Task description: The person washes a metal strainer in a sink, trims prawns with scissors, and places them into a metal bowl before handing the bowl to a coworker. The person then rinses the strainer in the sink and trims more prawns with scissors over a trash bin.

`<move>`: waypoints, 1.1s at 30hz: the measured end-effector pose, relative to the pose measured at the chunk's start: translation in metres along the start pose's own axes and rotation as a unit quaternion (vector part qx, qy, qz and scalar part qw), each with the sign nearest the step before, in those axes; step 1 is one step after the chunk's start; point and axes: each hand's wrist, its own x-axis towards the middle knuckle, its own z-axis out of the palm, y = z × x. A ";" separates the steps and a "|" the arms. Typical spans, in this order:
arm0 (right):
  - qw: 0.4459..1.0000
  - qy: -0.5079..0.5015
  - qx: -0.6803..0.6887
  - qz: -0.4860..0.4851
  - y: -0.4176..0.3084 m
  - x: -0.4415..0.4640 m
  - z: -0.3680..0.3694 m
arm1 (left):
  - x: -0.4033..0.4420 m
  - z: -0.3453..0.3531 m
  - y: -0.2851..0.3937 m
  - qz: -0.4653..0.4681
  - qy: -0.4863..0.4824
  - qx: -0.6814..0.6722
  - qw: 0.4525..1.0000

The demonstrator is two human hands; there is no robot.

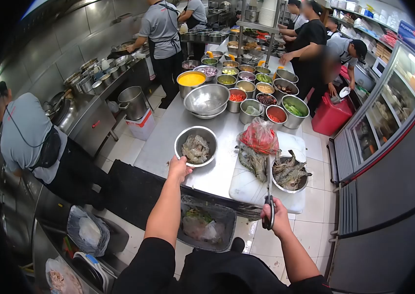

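My left hand grips the near rim of a steel bowl on the metal counter; grey raw shrimp lie inside it. In my right hand is a pair of scissors with dark handles, the blades pointing away from me over the white cutting board. Several whole shrimp are heaped on the board, left of the blades. To their right, a second steel bowl holds more large shrimp. A clear bag with red contents sits behind the heap.
Stacked steel bowls and several pots of chopped ingredients stand farther back. A bin is below the counter edge. Co-workers stand at the left and beyond the counter. A glass-door fridge is at right.
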 end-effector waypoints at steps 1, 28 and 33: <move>1.000 0.017 0.005 -0.011 0.006 -0.007 -0.006 | -0.004 0.000 0.003 0.025 0.012 0.024 0.999; 0.926 0.375 0.024 -0.047 0.065 -0.067 -0.405 | -0.013 0.407 0.070 0.071 -0.154 -0.230 0.958; 0.924 0.380 0.005 -0.052 0.052 -0.059 -0.434 | -0.010 0.471 0.091 0.125 -0.125 -0.229 0.957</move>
